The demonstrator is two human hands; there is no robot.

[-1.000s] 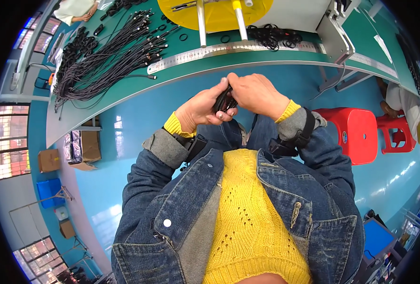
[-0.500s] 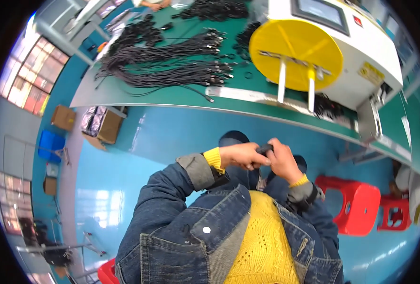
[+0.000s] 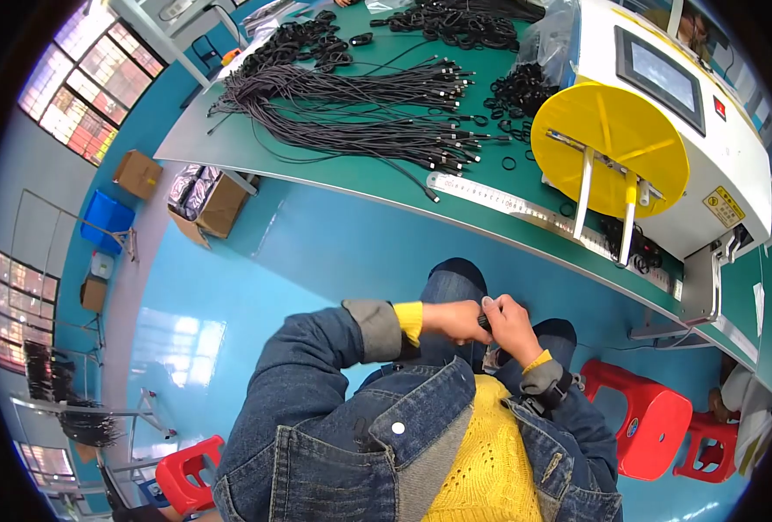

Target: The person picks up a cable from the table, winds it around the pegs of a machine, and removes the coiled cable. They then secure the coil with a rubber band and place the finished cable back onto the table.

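In front of my lap, my left hand (image 3: 457, 321) and my right hand (image 3: 512, 331) meet with fingers closed. Between them is a small black bundle (image 3: 484, 323), which looks like a coiled cable and is mostly covered by the fingers. Beyond the hands, on the green table (image 3: 334, 178), lies a spread of straight black cables (image 3: 342, 117) with metal plug ends toward the right. To their right stands a white winding machine (image 3: 725, 157) with a yellow disc (image 3: 612, 130) and two pegs.
A metal ruler (image 3: 507, 202) lies along the table's near edge. Coiled black cables (image 3: 460, 26) and small black rings (image 3: 521, 91) are piled farther back. Red stools (image 3: 655, 426) stand at my right, another red stool (image 3: 186, 474) behind left. An open cardboard box (image 3: 225, 207) sits on the floor at left.
The view has shifted, so the table and machine sit lower and farther right. Both hands have come down closer to my lap, with the black bundle still between them.
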